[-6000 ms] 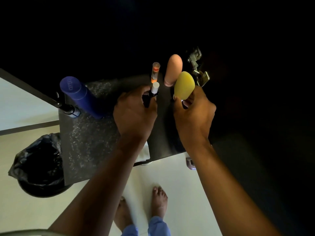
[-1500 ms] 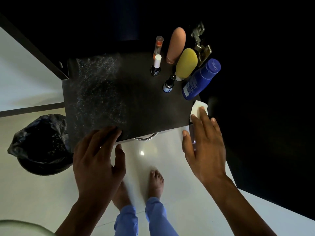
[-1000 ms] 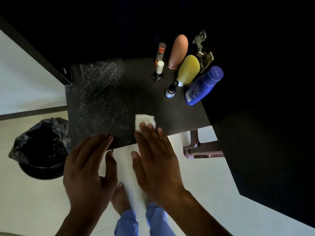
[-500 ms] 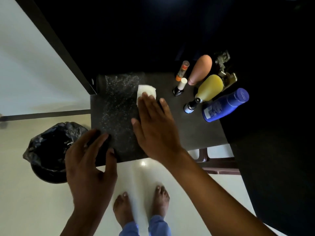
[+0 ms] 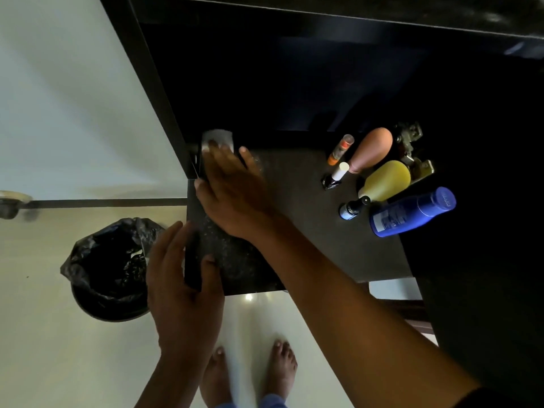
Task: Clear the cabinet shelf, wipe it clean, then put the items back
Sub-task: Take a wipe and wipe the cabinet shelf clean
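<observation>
Head view looks down on the dark cabinet shelf (image 5: 318,231), which serves as the landmark. At the shelf's far left corner the right hand (image 5: 232,189) lies flat with fingers spread, pressing a pale folded cloth (image 5: 217,139) against the surface; only the cloth's far edge shows past the fingertips, and it is blurred. The left hand (image 5: 182,290) grips the shelf's near left edge, thumb on top and fingers curled around the side, apparently steadying it. This looks like the wiping step. Speckled dust shows on the shelf's left part under and near the right forearm, while the middle looks plainer. At the shelf's far right corner stand 6 items close together: a slim orange-banded tube (image 5: 341,148), a peach bottle (image 5: 372,148), a small dark bottle with a white cap (image 5: 334,178), a yellow bottle (image 5: 387,181), a small dark-capped vial (image 5: 351,208) and a blue bottle (image 5: 412,212). They stand on the shelf, so the corner beneath them is probably unwiped. The next move likely calls for drawing the cloth back toward the near edge with even pressure, then shifting the bottles. Left of the shelf, on the floor, sits a round bin (image 5: 109,266) lined with a black bag; what lies inside is too dark to tell.
</observation>
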### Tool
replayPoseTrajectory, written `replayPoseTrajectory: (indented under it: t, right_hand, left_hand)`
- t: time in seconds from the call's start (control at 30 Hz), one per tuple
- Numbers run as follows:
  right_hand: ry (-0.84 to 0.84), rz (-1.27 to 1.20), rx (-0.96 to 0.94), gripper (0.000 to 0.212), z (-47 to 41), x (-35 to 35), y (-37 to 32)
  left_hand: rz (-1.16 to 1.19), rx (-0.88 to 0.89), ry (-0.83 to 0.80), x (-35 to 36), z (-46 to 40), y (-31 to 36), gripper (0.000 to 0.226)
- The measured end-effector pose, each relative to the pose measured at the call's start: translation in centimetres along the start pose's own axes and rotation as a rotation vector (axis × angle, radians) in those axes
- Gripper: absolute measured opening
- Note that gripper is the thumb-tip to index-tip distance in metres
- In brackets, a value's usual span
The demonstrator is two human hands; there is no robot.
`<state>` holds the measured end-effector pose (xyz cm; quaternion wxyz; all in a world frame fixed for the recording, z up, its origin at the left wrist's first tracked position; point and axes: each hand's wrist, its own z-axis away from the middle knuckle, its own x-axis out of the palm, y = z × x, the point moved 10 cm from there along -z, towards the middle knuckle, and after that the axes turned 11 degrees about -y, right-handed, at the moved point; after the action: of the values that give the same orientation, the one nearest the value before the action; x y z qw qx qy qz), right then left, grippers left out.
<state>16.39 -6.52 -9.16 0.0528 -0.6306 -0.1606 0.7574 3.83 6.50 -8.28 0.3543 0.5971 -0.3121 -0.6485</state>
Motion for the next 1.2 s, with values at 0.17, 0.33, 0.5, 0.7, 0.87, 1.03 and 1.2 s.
replayPoseTrajectory:
  t: [0.17, 0.33, 0.5, 0.7, 0.87, 1.03, 1.2]
  right_hand:
    - [0.003, 0.112, 0.059, 0.064, 2.8, -0.1, 1.9]
    - [-0.009, 0.076, 0.278, 0.067, 4.2, -1.7, 8.5]
    - [0.007, 0.028, 0.294, 0.071, 3.2, -1.7, 7.6]
    - [-0.057, -0.009, 0.029, 0.063, 0.5, 0.6, -1.0]
    - [-0.09, 0.153, -0.014, 0.065, 6.0, 1.6, -1.1]
    - [-0.047, 0.12, 0.164, 0.068, 6.6, -0.2, 3.8]
    - [-0.013, 0.054, 0.153, 0.073, 2.3, -0.2, 4.2]
  left_hand:
    - [-0.041, 0.005, -0.055, 1.1, 0.2, 0.0, 0.054]
    - [-0.042, -0.017, -0.053, 1.3, 0.4, -0.8, 0.055]
    - [-0.008, -0.028, -0.064, 1.5, 0.4, -0.9, 0.057]
    - [-0.002, -0.009, -0.09, 1.4, 0.0, -0.8, 0.057]
    - [0.032, -0.031, -0.08, 1.2, 0.0, -1.0, 0.052]
    - [0.018, -0.058, -0.062, 1.1, 0.4, -1.1, 0.056]
    - [-0.084, -0.04, -0.096, 1.4, 0.4, -0.6, 0.057]
